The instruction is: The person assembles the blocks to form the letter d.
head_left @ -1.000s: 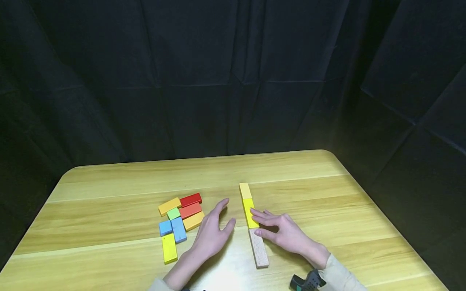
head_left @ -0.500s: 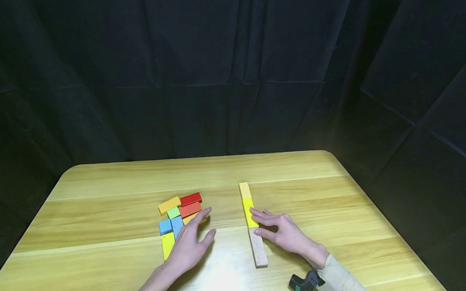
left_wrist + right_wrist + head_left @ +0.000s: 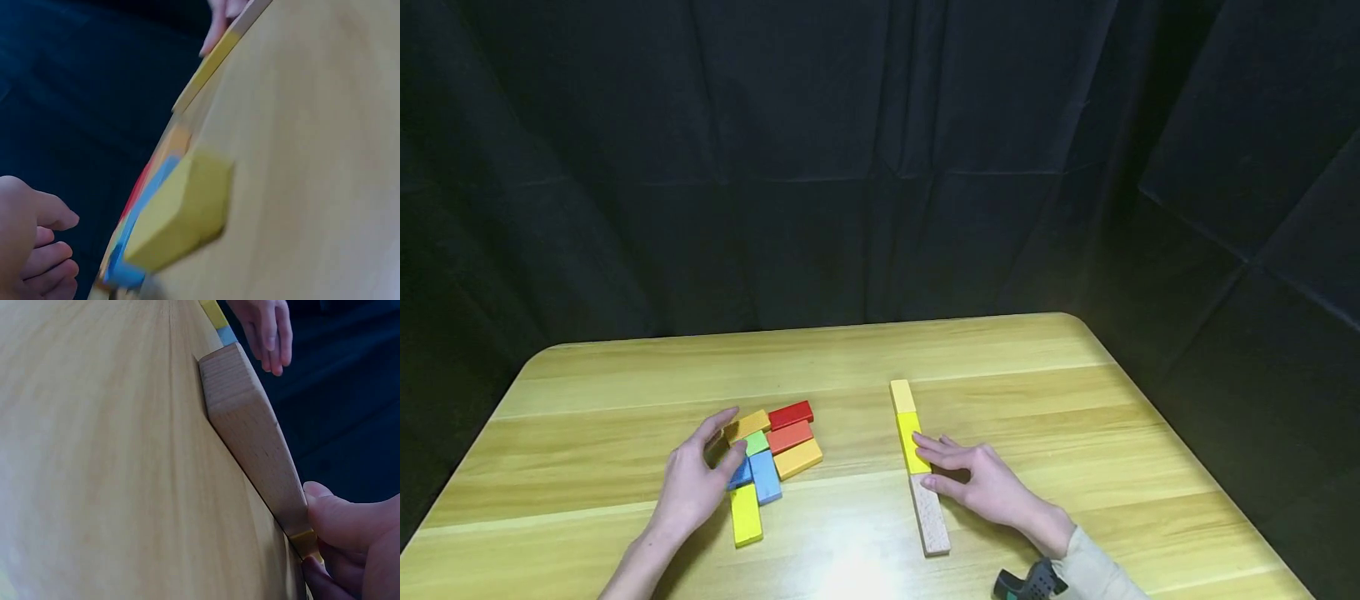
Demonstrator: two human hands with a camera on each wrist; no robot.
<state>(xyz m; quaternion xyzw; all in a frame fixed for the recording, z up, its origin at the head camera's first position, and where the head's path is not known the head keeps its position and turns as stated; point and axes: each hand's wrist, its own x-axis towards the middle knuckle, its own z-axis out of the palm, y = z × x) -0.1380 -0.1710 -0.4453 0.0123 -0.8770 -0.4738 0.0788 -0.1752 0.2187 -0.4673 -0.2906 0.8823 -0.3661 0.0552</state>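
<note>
My left hand hovers at the left side of a group of coloured blocks, thumb and fingers spread and holding nothing. Its thumb tip overlaps the green block and small blue block in the head view; its fingertips are by an orange block. My right hand rests on a straight row of blocks. Its fingertips touch the yellow block, and its thumb lies on the plain wood block near their joint. A pale yellow block forms the row's far end.
In the group also lie a red block, a lighter red one, a second orange one, a larger blue one and a yellow one. Dark curtains hang behind the wooden table.
My left hand has moved left, from between the row and the group, across the group to its left side. The right hand has stayed on the row.
</note>
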